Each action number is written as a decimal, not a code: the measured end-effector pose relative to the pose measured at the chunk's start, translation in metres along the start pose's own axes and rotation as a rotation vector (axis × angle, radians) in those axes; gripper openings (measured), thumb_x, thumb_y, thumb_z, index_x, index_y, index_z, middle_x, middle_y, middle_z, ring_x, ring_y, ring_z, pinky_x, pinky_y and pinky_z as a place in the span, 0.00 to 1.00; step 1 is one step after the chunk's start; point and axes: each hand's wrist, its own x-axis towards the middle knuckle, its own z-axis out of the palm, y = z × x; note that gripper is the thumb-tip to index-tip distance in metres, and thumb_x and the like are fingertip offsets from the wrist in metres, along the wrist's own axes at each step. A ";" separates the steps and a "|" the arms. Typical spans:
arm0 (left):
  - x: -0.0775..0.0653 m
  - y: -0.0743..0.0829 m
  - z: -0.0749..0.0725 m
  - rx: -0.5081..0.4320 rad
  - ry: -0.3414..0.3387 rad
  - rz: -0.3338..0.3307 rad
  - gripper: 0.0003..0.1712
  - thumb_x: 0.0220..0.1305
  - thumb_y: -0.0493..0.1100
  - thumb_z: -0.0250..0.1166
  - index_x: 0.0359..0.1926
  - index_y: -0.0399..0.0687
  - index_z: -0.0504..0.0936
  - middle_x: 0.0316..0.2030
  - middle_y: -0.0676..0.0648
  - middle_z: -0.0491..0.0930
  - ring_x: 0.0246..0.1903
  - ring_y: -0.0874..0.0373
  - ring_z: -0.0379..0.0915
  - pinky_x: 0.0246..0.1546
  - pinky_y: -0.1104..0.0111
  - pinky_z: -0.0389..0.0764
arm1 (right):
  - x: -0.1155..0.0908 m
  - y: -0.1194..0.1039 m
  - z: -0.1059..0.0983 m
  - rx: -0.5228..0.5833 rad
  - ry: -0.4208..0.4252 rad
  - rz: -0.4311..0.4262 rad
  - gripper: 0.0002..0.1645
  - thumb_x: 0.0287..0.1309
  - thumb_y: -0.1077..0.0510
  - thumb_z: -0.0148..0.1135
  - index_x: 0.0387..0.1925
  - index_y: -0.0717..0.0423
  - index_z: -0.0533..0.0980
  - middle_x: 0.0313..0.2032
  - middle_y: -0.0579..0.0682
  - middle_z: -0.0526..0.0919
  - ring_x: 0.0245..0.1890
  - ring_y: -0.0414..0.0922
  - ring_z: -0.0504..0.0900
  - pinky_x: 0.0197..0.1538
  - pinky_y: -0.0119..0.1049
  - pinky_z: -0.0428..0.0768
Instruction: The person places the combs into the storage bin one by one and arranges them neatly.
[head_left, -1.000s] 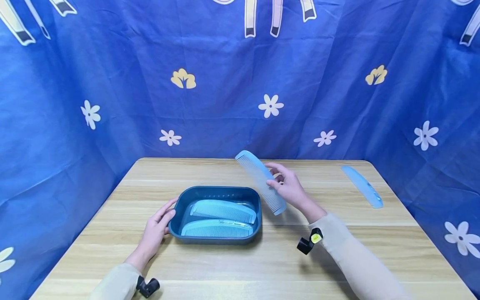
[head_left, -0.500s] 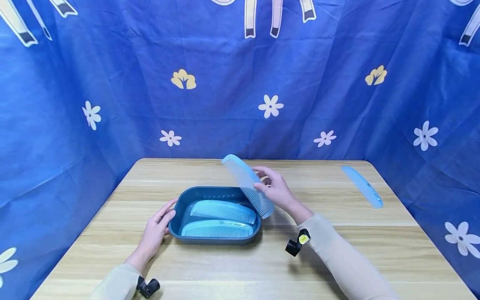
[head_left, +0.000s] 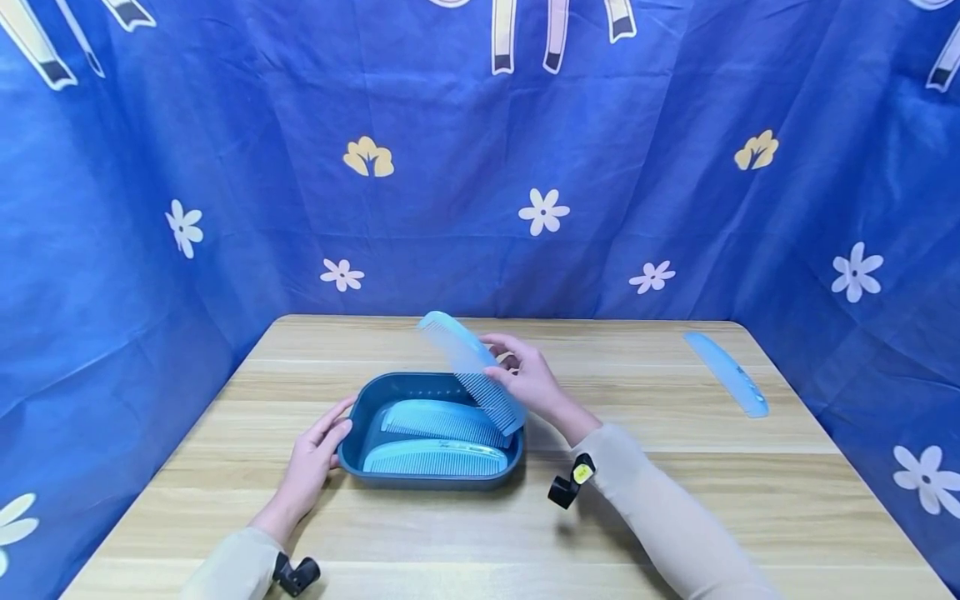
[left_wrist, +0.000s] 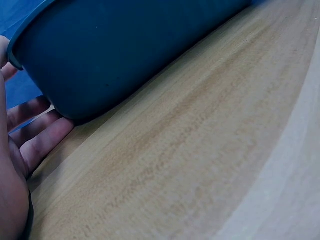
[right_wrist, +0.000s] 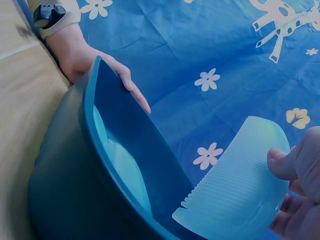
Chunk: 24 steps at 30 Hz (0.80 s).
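A translucent light-blue comb (head_left: pixel 468 358) is pinched between the thumb and fingers of my right hand (head_left: pixel 534 382). It slants over the right end of a dark-blue plastic bin (head_left: pixel 427 482), lower end by the rim and far end raised. In the right wrist view the comb (right_wrist: pixel 235 185) has its teeth toward the bin's inside. Two similar combs lie flat inside the bin, a rear comb (head_left: pixel 442 419) and a front comb (head_left: pixel 435 458). My left hand (head_left: pixel 303 471) rests against the bin's left end; in the left wrist view extended fingers (left_wrist: pixel 47 142) touch its lower wall.
Another light-blue comb (head_left: pixel 726 375) lies at the right back of the wooden table (head_left: pixel 450 542). A blue patterned cloth (head_left: pixel 465 208) hangs behind and along both sides of the table.
My right hand has carried its comb leftward and slightly down, from beside the bin to over its right end. The left hand, bin and other combs have stayed in place.
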 end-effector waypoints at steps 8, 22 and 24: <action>0.001 -0.001 0.000 -0.005 -0.004 -0.012 0.28 0.69 0.56 0.50 0.68 0.57 0.63 0.56 0.38 0.67 0.42 0.64 0.74 0.36 0.68 0.80 | 0.005 0.011 0.010 -0.041 -0.034 0.005 0.25 0.57 0.66 0.62 0.57 0.48 0.73 0.42 0.51 0.77 0.31 0.46 0.77 0.34 0.35 0.79; -0.001 0.003 0.001 -0.031 -0.016 -0.007 0.28 0.70 0.55 0.49 0.68 0.56 0.62 0.56 0.36 0.67 0.42 0.62 0.75 0.36 0.67 0.81 | 0.010 0.032 0.022 -0.138 -0.162 -0.015 0.24 0.57 0.63 0.62 0.57 0.50 0.73 0.42 0.49 0.76 0.30 0.43 0.76 0.33 0.32 0.78; -0.001 0.003 0.001 -0.029 -0.014 -0.010 0.29 0.70 0.55 0.49 0.68 0.56 0.62 0.56 0.37 0.67 0.42 0.62 0.75 0.36 0.68 0.81 | 0.010 0.034 0.024 -0.151 -0.184 -0.015 0.24 0.57 0.63 0.62 0.57 0.50 0.73 0.43 0.50 0.76 0.30 0.42 0.76 0.33 0.32 0.78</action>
